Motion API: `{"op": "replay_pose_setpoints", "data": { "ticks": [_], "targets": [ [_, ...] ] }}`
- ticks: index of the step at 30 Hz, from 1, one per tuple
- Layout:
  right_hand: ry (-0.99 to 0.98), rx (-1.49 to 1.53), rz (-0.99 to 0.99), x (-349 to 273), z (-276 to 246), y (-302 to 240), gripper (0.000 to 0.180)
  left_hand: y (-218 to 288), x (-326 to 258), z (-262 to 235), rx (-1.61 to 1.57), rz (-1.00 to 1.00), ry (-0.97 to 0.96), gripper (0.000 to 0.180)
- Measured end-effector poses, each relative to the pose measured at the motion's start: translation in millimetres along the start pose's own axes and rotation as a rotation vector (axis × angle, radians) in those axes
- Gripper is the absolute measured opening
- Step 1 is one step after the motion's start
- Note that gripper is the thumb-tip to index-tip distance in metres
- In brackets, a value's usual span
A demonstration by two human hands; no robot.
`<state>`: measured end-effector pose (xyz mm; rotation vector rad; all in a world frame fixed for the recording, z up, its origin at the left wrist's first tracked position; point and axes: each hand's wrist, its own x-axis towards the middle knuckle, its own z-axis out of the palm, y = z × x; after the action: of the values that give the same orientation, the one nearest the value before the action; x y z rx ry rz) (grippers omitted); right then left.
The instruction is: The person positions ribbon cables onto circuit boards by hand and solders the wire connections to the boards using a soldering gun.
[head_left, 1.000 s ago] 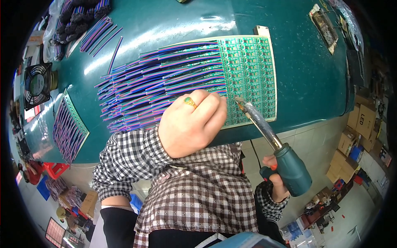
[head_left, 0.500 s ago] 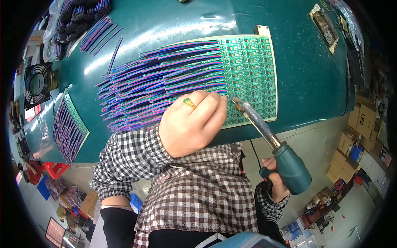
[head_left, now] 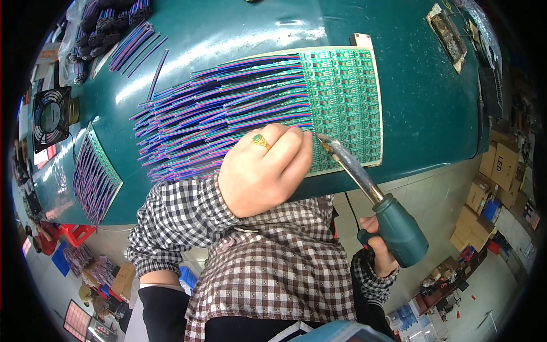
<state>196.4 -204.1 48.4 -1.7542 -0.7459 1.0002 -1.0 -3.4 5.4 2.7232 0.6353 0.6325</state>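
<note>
A green panel of small circuit boards [head_left: 345,102] lies on the table, with rows of multicoloured ribbon wires [head_left: 228,105] running left from it. Over the wires rests my left hand [head_left: 266,165], a green-stoned ring on one finger. Its fingers are curled closed by the end of a wire row; the fingertips and what they pinch are hidden. My right hand [head_left: 380,248] grips a soldering iron [head_left: 401,231] by its dark green, gun-shaped handle. The iron's tip reaches the panel just right of my left fingertips; whether it touches is too small to tell.
Loose wires [head_left: 135,48] and bundled wires [head_left: 105,28] lie at the far left. A small fan [head_left: 52,118] stands at the left edge, near another wired panel [head_left: 98,176]. A narrow, dirty tray [head_left: 446,37] sits far right. Cardboard boxes [head_left: 501,168] are stacked beyond the table.
The soldering iron has shifted very slightly left and away from me. My left hand stays in nearly the same place, and the panel with its wires looks almost unmoved.
</note>
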Motion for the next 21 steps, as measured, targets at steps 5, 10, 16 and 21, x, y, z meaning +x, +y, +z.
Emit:
{"op": "replay_pose_setpoints", "data": {
  "ticks": [5,10,16,21],
  "targets": [
    [0.003,-0.032,-0.008,-2.9,-3.2,4.8,0.063,0.7,-1.0,1.4,-0.001,0.000,0.006,0.039],
    [0.016,-0.047,-0.049,-4.4,-3.0,5.4,0.064,0.8,-0.6,-1.0,-0.011,-0.002,-0.013,0.040],
    [0.070,0.055,-0.074,-2.3,-1.5,3.6,0.066,0.1,0.2,-0.1,-0.005,0.001,-0.010,0.041],
    [0.097,0.234,-0.096,4.6,3.2,3.5,0.065,-1.2,4.0,-1.8,-0.002,0.004,-0.017,0.041]
  ]
}}
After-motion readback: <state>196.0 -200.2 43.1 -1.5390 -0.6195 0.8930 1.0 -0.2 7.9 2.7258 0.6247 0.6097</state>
